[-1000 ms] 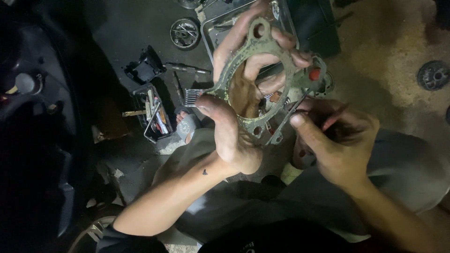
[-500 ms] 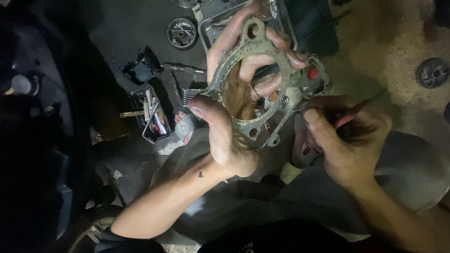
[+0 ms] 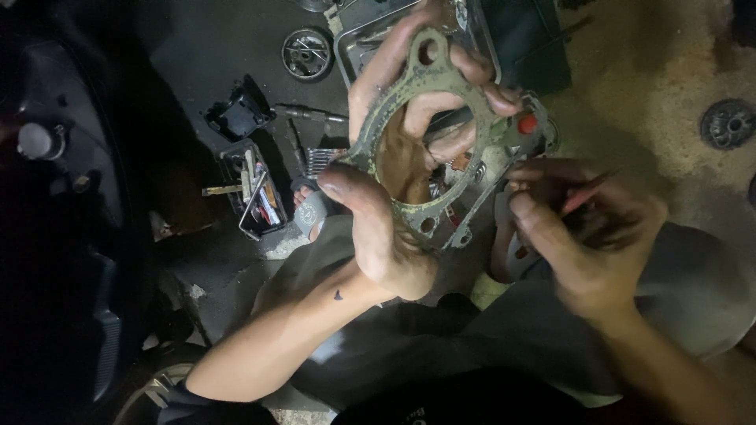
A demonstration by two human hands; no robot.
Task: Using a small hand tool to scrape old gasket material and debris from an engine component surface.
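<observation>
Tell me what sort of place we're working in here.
Probably an informal engine repair workshop, on the floor: the left hand holds a worn gasket, with an open tool tray and round metal parts lying nearby.

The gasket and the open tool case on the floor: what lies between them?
In the head view, between the gasket and the tool case lies a small metal comb-like part on the dark floor.

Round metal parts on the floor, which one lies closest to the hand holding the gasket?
The round part at top centre, just left of the left hand and gasket; the other disc lies far right.
</observation>
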